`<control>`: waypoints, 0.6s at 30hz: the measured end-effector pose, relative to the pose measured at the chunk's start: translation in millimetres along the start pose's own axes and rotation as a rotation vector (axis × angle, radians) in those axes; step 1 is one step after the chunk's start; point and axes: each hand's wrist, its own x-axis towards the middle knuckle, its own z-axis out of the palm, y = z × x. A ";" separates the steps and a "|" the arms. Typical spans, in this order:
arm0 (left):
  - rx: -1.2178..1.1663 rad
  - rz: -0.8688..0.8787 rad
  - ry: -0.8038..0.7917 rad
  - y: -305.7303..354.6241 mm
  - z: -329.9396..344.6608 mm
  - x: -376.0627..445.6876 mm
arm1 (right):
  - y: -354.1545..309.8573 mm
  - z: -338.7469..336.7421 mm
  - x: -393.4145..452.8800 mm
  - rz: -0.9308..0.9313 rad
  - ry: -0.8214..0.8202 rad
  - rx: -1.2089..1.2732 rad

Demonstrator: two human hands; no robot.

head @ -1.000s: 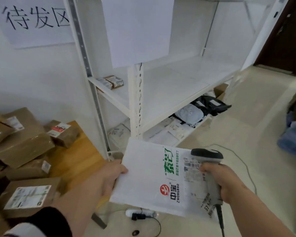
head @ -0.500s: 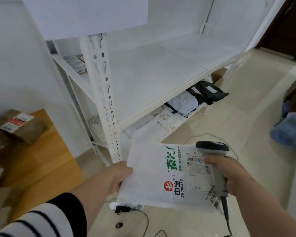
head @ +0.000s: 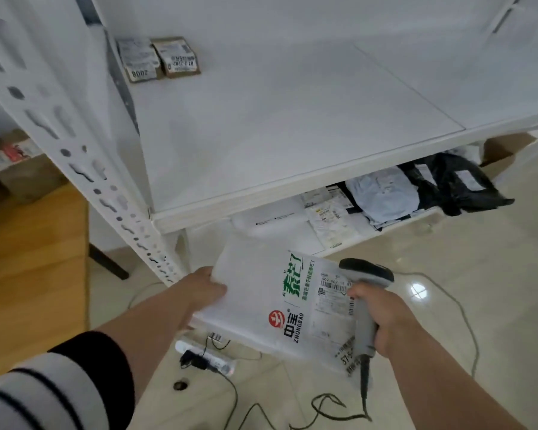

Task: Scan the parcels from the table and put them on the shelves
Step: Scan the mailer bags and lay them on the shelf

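Two shelves of the white metal shelving unit point(head: 292, 187) fill most of the view, and the step in hand looks like carrying a scanned parcel to one of them. The broad white middle shelf board point(head: 277, 125) is the easiest target: it is bare except for two small brown cardboard boxes with labels point(head: 159, 58) at its back left corner, while the bottom shelf point(head: 370, 209) already carries a crowd of white, pale blue and black soft mailer bags. To place well, I judge the parcel should go in flat, leading edge first, clear of the perforated white upright post point(head: 84, 169), with the scanner cord kept out from under it. The large flat white plastic mailer parcel with green and red print point(head: 277, 302) hangs in the air below the middle shelf's front edge, above the floor. The left hand point(head: 205, 290) grips its left edge; the right hand point(head: 382, 318) is closed round the handle of the grey handheld barcode scanner point(head: 364, 293), whose head lies over the parcel's label. Against the earlier frames, the shelving now looms far closer, the wooden tabletop point(head: 28, 259) and its boxes have slid off to the left margin, and the parcel is nearer the shelf edge.
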 end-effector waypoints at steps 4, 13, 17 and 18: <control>-0.035 -0.111 -0.001 8.7 0.8 29.3 | -2.6 18.3 40.8 0.047 -0.009 -0.015; -0.158 -0.019 0.312 -0.9 -1.2 130.4 | 0.5 73.5 125.5 0.064 0.002 0.045; -0.428 -0.006 0.489 -2.9 9.6 178.2 | 16.0 99.8 163.2 0.067 -0.046 0.152; -0.500 -0.015 0.546 -3.2 13.5 193.3 | 21.7 107.6 174.6 0.069 -0.051 0.186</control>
